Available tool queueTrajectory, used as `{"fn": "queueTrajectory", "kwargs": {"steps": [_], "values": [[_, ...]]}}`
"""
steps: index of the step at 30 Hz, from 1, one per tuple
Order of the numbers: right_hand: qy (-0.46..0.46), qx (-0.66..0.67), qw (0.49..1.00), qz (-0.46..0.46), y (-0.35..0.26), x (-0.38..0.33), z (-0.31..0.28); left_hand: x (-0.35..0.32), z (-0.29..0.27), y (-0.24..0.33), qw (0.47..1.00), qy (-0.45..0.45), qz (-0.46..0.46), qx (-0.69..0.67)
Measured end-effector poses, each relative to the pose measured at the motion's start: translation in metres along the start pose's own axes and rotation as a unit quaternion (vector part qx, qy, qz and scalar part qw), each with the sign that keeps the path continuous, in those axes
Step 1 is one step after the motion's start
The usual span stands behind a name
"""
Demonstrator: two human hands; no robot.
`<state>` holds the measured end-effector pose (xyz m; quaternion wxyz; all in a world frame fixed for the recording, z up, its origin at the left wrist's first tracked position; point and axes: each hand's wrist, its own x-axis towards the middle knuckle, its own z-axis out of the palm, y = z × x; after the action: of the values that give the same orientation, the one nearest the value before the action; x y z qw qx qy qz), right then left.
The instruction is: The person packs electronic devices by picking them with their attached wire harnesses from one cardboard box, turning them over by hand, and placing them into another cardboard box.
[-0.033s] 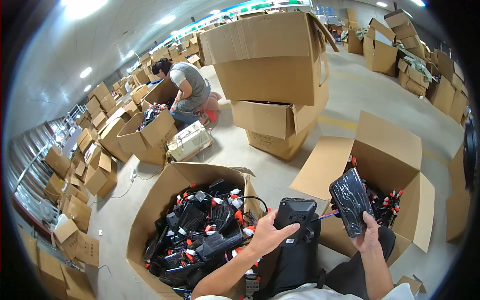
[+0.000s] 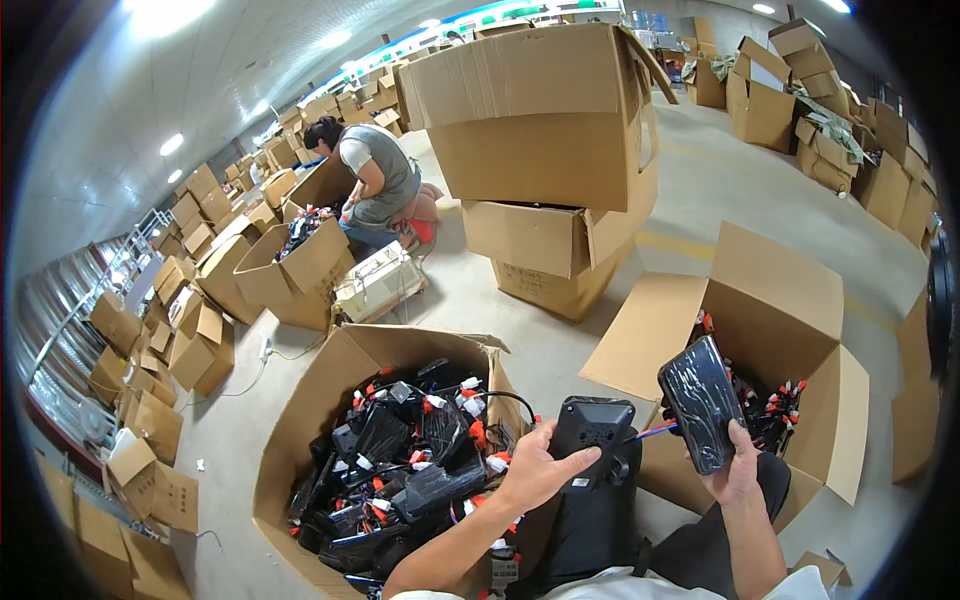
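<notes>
My left hand (image 2: pixel 538 468) is closed on a black plastic device with a small grille of holes (image 2: pixel 592 425), its thumb lying across the near face. In my right hand (image 2: pixel 738 468) is a flat black device wrapped in shiny clear film (image 2: pixel 700 400), gripped at its lower right edge. Red and blue wires (image 2: pixel 657 429) run between the two devices; their far ends are hidden. Below and left of my left hand stands an open cardboard box (image 2: pixel 290 440) heaped with black devices and red and white connectors. Behind my right hand is another open box (image 2: pixel 775 290) with similar wired pieces.
Stacked large cartons (image 2: pixel 530 110) rise ahead. Farther left, a person in a grey apron (image 2: pixel 385 175) bends by an open box (image 2: pixel 300 280), beside a pale equipment case (image 2: pixel 380 283). A cable (image 2: pixel 245 390) crosses the floor at left. More cartons line both sides.
</notes>
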<state>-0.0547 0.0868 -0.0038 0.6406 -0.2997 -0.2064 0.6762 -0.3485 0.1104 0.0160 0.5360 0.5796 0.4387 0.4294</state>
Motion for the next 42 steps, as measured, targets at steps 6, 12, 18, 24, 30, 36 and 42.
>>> {"fn": "queueTrajectory", "kwargs": {"steps": [6, 12, 18, 24, 30, 36, 42], "values": [[0.027, 0.039, 0.999, 0.021, -0.003, 0.002, 0.009, -0.001, 0.003, 0.002, 0.999, -0.014, -0.008, -0.029], [0.084, -0.014, 0.996, 0.01, -0.006, 0.002, 0.007, -0.004, 0.004, -0.006, 1.0, -0.02, -0.007, -0.006], [0.054, -0.007, 0.998, 0.036, -0.027, 0.015, 0.046, -0.006, 0.012, 0.026, 0.986, -0.02, -0.107, -0.13], [-0.105, -0.008, 0.994, -0.007, 0.004, 0.034, 0.048, 0.001, 0.033, 0.06, 0.94, 0.004, 0.058, -0.336], [-0.164, -0.12, 0.979, -0.002, 0.028, 0.018, 0.043, 0.012, 0.045, 0.053, 0.973, 0.076, 0.103, -0.19], [-0.147, -0.138, 0.979, -0.017, 0.017, 0.013, 0.032, 0.014, 0.047, 0.049, 0.985, 0.053, 0.095, -0.136], [-0.015, -0.407, 0.887, -0.219, -0.039, 0.029, 0.014, 0.019, 0.055, 0.096, 0.978, -0.01, 0.148, 0.143]]}}
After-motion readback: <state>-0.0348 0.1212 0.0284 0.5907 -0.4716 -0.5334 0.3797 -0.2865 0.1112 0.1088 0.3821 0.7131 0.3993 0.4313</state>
